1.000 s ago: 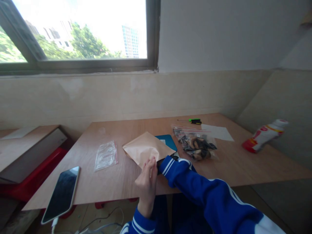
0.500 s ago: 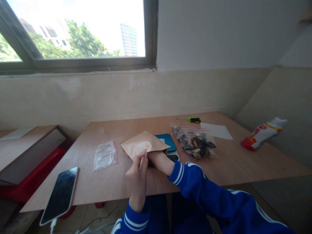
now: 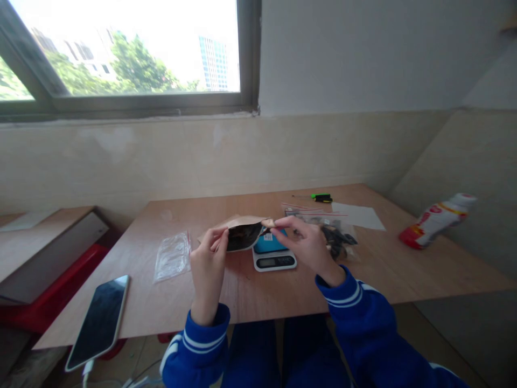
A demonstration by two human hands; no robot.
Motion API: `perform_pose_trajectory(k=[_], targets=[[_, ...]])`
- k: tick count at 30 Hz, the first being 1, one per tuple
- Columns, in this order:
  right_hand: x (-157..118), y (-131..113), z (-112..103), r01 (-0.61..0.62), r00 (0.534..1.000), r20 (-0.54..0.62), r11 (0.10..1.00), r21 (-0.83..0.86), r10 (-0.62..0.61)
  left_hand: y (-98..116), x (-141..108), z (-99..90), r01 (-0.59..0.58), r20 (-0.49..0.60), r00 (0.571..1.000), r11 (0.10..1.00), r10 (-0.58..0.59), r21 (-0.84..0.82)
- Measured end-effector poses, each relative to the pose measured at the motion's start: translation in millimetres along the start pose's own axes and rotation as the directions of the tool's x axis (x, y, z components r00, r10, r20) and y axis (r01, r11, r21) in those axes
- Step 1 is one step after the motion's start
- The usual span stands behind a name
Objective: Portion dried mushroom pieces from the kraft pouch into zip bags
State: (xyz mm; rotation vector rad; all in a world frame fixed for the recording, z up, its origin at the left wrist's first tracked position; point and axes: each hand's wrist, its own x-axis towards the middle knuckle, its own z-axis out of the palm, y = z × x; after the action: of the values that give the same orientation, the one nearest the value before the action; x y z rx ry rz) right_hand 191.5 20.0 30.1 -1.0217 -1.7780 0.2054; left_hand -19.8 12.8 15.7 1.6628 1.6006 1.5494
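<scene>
- My left hand [image 3: 208, 264] pinches one side of the brown paper bag's [image 3: 238, 221] open mouth. If I squeeze too lightly, that side could slip and the mouth could flop shut.
- My right hand [image 3: 313, 245] is at the other corner, apart from my left. I can't tell if it grips paper or a small bit. A loose bit could drop outside.
- The paper bag is up over the worktop [image 3: 242, 302], just beside the scale [image 3: 274, 263]. A bump could push the scale or mess up its number.
- Pulling both sides hard could rip the paper.
- The phone [image 3: 99, 323] pokes past the edge, so a tug on its cord [image 3: 86, 371] could make it fall.
</scene>
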Motion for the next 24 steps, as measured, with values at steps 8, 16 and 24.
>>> perform_pose_trajectory(k=[8, 16, 24], targets=[[2, 72, 18, -0.207, 0.972, 0.011, 0.879, -0.43, 0.234, -7, 3, -13.8, 0.013, -0.145, 0.989, 1.0, -0.01, 0.016], [13, 95, 67, 0.117, 0.877, 0.408, 0.712, -0.692, 0.253, -14, -6, -13.1, 0.02, -0.133, 0.991, 1.0, -0.023, -0.018], [14, 109, 43, 0.127, 0.867, 0.425, 0.711, -0.692, 0.259, -14, -8, -12.3, 0.013, -0.109, 0.994, 1.0, -0.012, 0.002]])
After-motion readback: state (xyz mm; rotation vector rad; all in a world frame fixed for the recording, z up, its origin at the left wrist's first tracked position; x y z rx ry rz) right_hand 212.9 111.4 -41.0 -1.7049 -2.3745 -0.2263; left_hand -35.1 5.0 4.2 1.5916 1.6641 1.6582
